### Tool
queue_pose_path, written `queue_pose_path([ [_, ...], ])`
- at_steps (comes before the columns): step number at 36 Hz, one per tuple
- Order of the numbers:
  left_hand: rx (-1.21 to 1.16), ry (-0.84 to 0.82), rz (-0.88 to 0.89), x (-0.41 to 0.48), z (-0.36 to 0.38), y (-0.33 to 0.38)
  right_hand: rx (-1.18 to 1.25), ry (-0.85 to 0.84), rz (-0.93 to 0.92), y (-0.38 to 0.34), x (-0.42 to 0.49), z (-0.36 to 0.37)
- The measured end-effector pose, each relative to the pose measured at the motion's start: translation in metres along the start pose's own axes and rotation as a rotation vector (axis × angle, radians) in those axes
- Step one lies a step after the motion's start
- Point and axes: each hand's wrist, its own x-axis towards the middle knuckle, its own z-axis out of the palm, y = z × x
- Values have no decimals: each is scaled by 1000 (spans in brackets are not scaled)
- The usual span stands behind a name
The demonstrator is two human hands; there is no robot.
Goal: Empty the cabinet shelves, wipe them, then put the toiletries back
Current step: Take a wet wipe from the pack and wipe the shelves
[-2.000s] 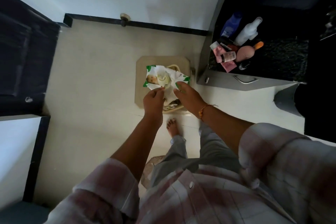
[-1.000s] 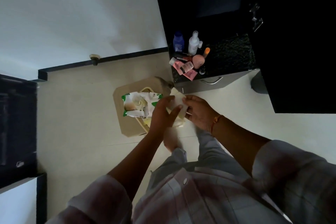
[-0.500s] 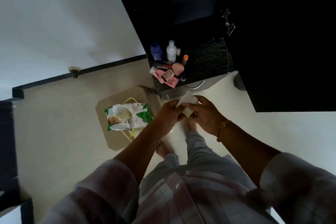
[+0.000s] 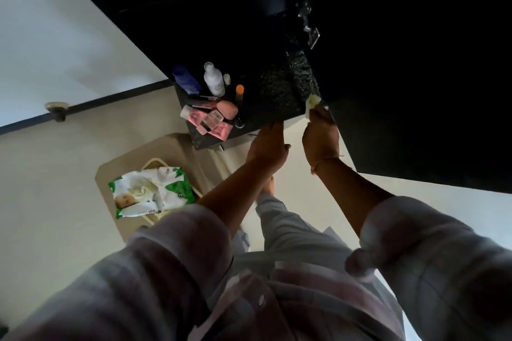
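My right hand (image 4: pixel 321 138) grips a pale wet wipe (image 4: pixel 312 102) and holds it against the right front edge of the dark speckled counter (image 4: pixel 277 94). My left hand (image 4: pixel 270 144) rests on the counter's front edge, fingers curled over it, holding nothing. Several toiletries crowd the counter's left end: a blue bottle (image 4: pixel 187 81), a white bottle (image 4: pixel 214 81), an orange-capped tube (image 4: pixel 239 93), a peach sponge (image 4: pixel 227 109) and pink tubes and sachets (image 4: pixel 210 122). The cabinet above is black and its inside is too dark to read.
A green-and-white pack of wet wipes (image 4: pixel 149 191) lies on a beige stool (image 4: pixel 133 171) on the floor at the left. A metal hinge (image 4: pixel 307 25) shows on the dark cabinet. My legs and foot stand on the pale tiled floor below.
The wipe came out of the pack and both hands rose from the stool to the counter edge. The view tilted up towards the cabinet.
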Motion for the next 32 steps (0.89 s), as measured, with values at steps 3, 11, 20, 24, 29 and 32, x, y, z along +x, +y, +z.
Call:
queue_pose_path([
  [3,122,-28,38,16,1,0,-182,-23,-61,6,17,14],
  [11,218,-65,10,37,3,-13,-315,-167,-304,20,31,38],
  [20,273,-117,0,39,0,-15,-289,-147,-369,10,28,27],
  [24,285,-148,9,43,-1,-16,-304,-183,-307,9,43,21],
  [29,327,-190,16,46,-1,-18,-163,-202,-164,5,66,17],
  [32,361,-189,19,45,-2,-18,-35,-150,15,2,75,15],
])
